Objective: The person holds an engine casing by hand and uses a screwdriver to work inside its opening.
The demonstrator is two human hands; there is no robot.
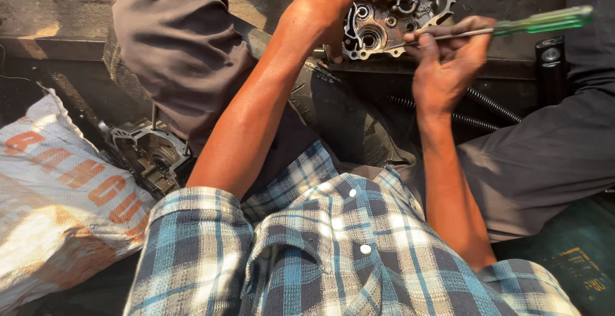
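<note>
Grey cast-metal engine case half (384, 15) sits at the top centre of the view, on a dark step or ledge (57, 21) between the person's knees. Its open face shows round bearing seats, small bores and a ragged, bolt-lugged outer rim; the surface looks dull and oily. The upper part of the case runs out of view.

Left hand (320, 8): reaches forward with the arm nearly straight, forearm bare, and closes around the left edge of the case, fingers wrapped over the rim and knuckles toward the camera. Grip is pressed on the casting, not spread.

Right hand (445, 59): raised just right of the case, wrist bent, fingers curled shut around the steel shaft of a screwdriver (500, 27). The translucent green handle points right and slightly up, beyond the hand; the tip end points left into the case face, near a bearing seat. Whether the tip touches metal, cannot tell.

Surroundings, working outward: black coil springs (474, 108) lie under the right wrist on the dark floor. A black cylinder with a bright cap (549, 59) stands at right. A second engine casting (147, 152) rests lower left, beside the left knee in grey trousers. A white woven sack with orange print (57, 207) lies at the far left. Blue-and-white checked shirt (339, 252) fills the foreground.
</note>
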